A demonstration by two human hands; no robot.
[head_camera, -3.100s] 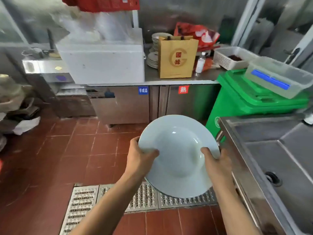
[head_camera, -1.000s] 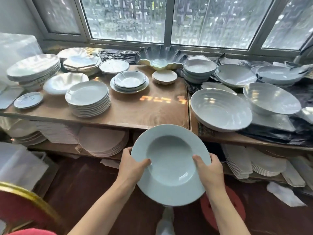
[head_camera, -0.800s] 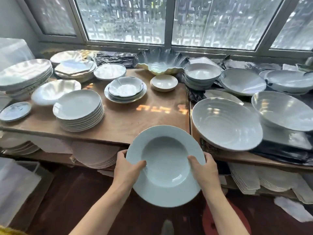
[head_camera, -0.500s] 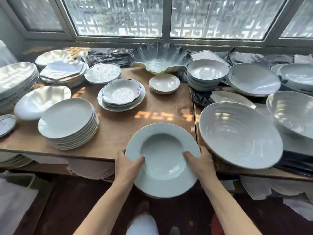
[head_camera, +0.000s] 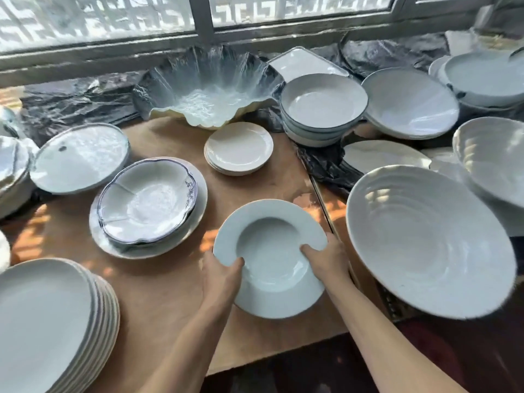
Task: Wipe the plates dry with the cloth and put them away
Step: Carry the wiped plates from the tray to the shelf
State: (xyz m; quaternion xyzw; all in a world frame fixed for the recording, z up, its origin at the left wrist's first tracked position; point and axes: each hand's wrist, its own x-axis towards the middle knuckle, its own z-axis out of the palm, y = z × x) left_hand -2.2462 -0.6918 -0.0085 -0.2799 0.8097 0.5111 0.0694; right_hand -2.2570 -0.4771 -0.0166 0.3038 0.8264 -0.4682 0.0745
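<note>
A pale blue deep plate (head_camera: pixel 269 251) with a wide rim is held low over the brown table (head_camera: pixel 170 293), near its right front part. My left hand (head_camera: pixel 221 279) grips the plate's left rim, thumb on top. My right hand (head_camera: pixel 326 260) grips the right rim, thumb lying inside the well. Whether the plate touches the table I cannot tell. No cloth is in view.
A stack of white plates (head_camera: pixel 48 321) sits front left. A blue-edged scalloped bowl (head_camera: pixel 147 202) on a plate lies left of the held plate, small cream plates (head_camera: pixel 239 148) behind it, a big ribbed bowl (head_camera: pixel 425 239) right. More bowls line the window side.
I have carried the plate from the sink area to the crockery table. Over the last second the plate moved forward from in front of the table edge to low over its top.
</note>
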